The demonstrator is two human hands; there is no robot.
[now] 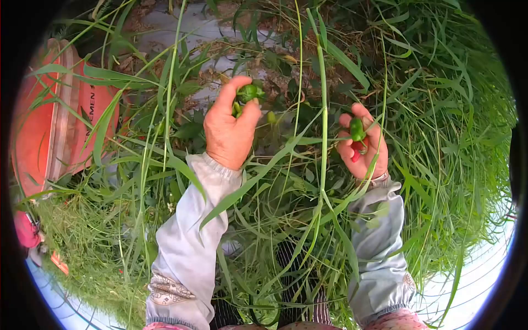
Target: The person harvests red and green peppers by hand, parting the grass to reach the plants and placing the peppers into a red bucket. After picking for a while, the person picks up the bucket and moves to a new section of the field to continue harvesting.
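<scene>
My left hand [231, 126] is closed around a green pepper [250, 93], pinched between thumb and fingers among the leaves. A smaller light-green part shows beneath it, partly hidden by the hand. Further right, my right hand [369, 148] is turned palm up with its fingers curled. In it lie a small green pepper [357, 129] and something red [359, 147], perhaps a red pepper, mostly covered by the fingers. Both forearms wear light grey sleeves, and grass blades cross in front of them.
An orange bucket [93, 121] with dark lettering sits at the left behind grass. Tall grass stalks [323, 115] rise between my hands. Pale ground sheeting [187, 33] shows at the top, with dry plant litter on it. A pink object [26, 230] lies at the lower left edge.
</scene>
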